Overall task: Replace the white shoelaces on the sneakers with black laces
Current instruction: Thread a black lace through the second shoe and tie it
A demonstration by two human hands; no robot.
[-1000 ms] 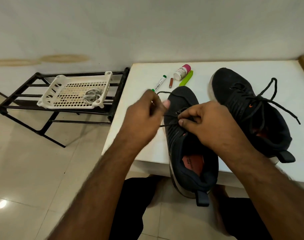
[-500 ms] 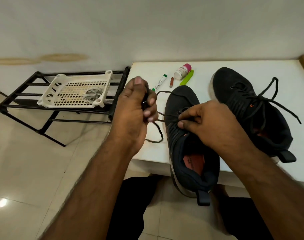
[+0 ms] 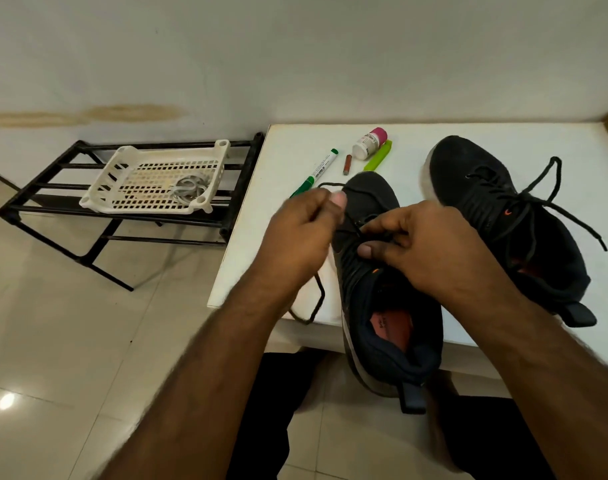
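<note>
- Two black sneakers sit on the white table (image 3: 416, 147): the near sneaker (image 3: 382, 306) lies with its heel hanging over the table's front edge, and the far sneaker (image 3: 503, 220) rests to its right, just beside it, toe toward the wall.
- Both hands work at the upper eyelets of the near sneaker, close together but not touching.
- The left hand (image 3: 299, 233) has its fingers curled and pinches the black lace (image 3: 316, 303) at the sneaker's left side; a loop of that lace trails down past the wrist and hangs over the table's front edge.
- The right hand (image 3: 423, 247) grips the lace at the sneaker's tongue, thumb and forefinger pinched on it; the exact eyelet is hidden by the fingers.
- The far sneaker is already threaded with its own black lace (image 3: 544, 202), whose loose ends spread out across the tabletop to the right.
- Behind the near sneaker lie a green marker (image 3: 318, 173), a small brown stick (image 3: 346, 164), a white bottle with a pink cap (image 3: 370, 143) and a lime-green clip (image 3: 378, 160).
- To the left of the table, a black metal rack (image 3: 53, 202) stands on the tiled floor, carrying a white plastic basket (image 3: 122, 188).
- Coiled white laces (image 3: 188, 188) lie inside the basket, near its right end.
</note>
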